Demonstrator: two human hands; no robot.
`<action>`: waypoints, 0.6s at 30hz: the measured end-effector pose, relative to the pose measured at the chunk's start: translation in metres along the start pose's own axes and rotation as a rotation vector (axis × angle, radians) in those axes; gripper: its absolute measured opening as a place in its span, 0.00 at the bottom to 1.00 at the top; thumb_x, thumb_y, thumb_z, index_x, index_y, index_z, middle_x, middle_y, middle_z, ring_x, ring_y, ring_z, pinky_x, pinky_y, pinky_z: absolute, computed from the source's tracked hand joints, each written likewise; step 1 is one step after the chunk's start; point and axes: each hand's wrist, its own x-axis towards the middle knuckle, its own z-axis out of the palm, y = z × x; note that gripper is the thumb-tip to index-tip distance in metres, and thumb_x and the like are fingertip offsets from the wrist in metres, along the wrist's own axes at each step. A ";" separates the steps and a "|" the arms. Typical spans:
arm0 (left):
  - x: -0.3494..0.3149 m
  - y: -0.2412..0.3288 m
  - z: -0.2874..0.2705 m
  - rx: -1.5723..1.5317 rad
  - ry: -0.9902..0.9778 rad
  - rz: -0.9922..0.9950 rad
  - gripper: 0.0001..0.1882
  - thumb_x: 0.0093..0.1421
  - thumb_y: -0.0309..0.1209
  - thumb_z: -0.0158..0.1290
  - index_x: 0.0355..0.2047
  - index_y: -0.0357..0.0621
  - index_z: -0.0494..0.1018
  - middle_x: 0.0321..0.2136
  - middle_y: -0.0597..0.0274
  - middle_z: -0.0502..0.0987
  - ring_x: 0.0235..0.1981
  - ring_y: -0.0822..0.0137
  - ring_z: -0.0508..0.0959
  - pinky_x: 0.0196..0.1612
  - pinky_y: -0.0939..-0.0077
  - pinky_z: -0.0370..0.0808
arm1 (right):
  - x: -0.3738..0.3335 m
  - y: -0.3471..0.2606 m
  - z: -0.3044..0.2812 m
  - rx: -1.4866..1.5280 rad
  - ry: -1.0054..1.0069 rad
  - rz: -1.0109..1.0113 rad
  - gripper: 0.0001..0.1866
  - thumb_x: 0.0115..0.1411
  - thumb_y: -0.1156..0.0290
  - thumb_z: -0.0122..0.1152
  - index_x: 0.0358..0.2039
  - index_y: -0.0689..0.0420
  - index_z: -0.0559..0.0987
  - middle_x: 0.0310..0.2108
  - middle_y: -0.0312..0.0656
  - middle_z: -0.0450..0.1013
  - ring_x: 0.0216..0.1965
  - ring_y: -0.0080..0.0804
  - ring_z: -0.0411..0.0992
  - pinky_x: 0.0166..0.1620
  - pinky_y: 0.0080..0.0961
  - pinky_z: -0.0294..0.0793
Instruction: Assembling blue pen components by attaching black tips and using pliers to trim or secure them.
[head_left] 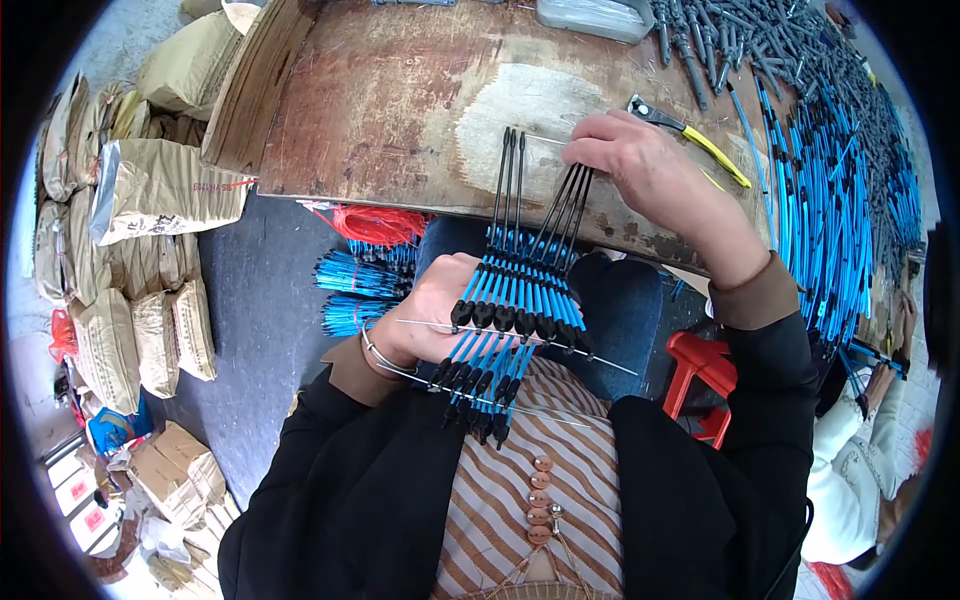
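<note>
Left hand (pixel 425 310) sits over the lap, near the bench edge, fingers curled in a grip around a fanned bundle of blue plastic rods w/ black tips and black end caps (pixel 520 290). The rods are strung in 2 rows on thin metal wires (pixel 600 358) that run across them & stick out to the right. A metal bangle (pixel 385 358) rings the left wrist.

Right hand (pixel 650 170) is farther off, above the worn brown wooden bench (pixel 400 110), fingertips pinched on the black tips at the far end of the bundle, right side of the fan. The left group of black tips stands free, reaching over the bench edge.

Just right of the right hand lies a pair of yellow-handled pliers (pixel 690 135) on the bench. Further right, a big heap of loose blue rods (pixel 830 190) covers the bench, w/ a pile of grey-black parts (pixel 740 40) at the far right. A clear plastic tray (pixel 595 15) sits at the far edge.

Under the bench, left of the knees: tied bundles of blue rods (pixel 350 285) and a tangle of red cord (pixel 380 222) on the floor. Tan paper sacks (pixel 150 190) stacked far left. A red plastic stool (pixel 700 375) to the right, beside another person's white sleeve (pixel 850 470).
</note>
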 end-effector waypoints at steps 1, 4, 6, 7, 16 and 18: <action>0.002 0.001 0.000 0.041 -0.007 0.028 0.04 0.49 0.25 0.56 0.26 0.39 0.77 0.25 0.61 0.80 0.20 0.64 0.76 0.26 0.76 0.70 | 0.000 0.000 0.000 0.008 0.006 -0.003 0.08 0.49 0.81 0.50 0.29 0.58 0.76 0.33 0.36 0.71 0.32 0.35 0.69 0.37 0.30 0.70; 0.007 0.005 -0.003 0.067 -0.016 0.097 0.04 0.49 0.25 0.56 0.25 0.39 0.77 0.26 0.60 0.80 0.20 0.65 0.76 0.26 0.77 0.70 | 0.000 0.000 0.000 0.008 0.010 -0.004 0.08 0.49 0.82 0.50 0.29 0.58 0.76 0.33 0.36 0.71 0.32 0.35 0.69 0.38 0.29 0.70; 0.009 0.006 -0.005 0.037 -0.019 0.179 0.04 0.48 0.25 0.56 0.25 0.39 0.77 0.26 0.60 0.80 0.20 0.65 0.76 0.26 0.77 0.70 | 0.001 0.000 0.000 -0.006 0.004 -0.003 0.09 0.49 0.82 0.50 0.30 0.58 0.76 0.34 0.36 0.71 0.32 0.35 0.69 0.38 0.29 0.70; 0.008 0.006 -0.005 0.023 -0.021 0.220 0.04 0.48 0.25 0.56 0.25 0.39 0.77 0.26 0.60 0.80 0.20 0.65 0.77 0.26 0.77 0.70 | 0.001 -0.001 0.000 -0.011 0.015 -0.012 0.09 0.49 0.82 0.50 0.30 0.58 0.76 0.34 0.36 0.71 0.33 0.35 0.69 0.38 0.29 0.70; -0.007 -0.008 -0.002 -0.005 0.031 -0.100 0.04 0.47 0.26 0.57 0.24 0.39 0.76 0.25 0.60 0.80 0.19 0.65 0.76 0.25 0.78 0.70 | 0.007 0.003 0.005 -0.026 -0.028 -0.027 0.11 0.49 0.82 0.50 0.33 0.57 0.75 0.35 0.36 0.70 0.35 0.35 0.68 0.41 0.28 0.70; -0.007 -0.009 -0.004 0.052 0.024 -0.074 0.04 0.47 0.26 0.57 0.24 0.39 0.76 0.24 0.60 0.80 0.19 0.65 0.76 0.25 0.78 0.70 | 0.009 0.003 0.007 -0.030 -0.034 -0.028 0.11 0.49 0.81 0.50 0.33 0.57 0.75 0.35 0.36 0.70 0.36 0.35 0.68 0.42 0.28 0.69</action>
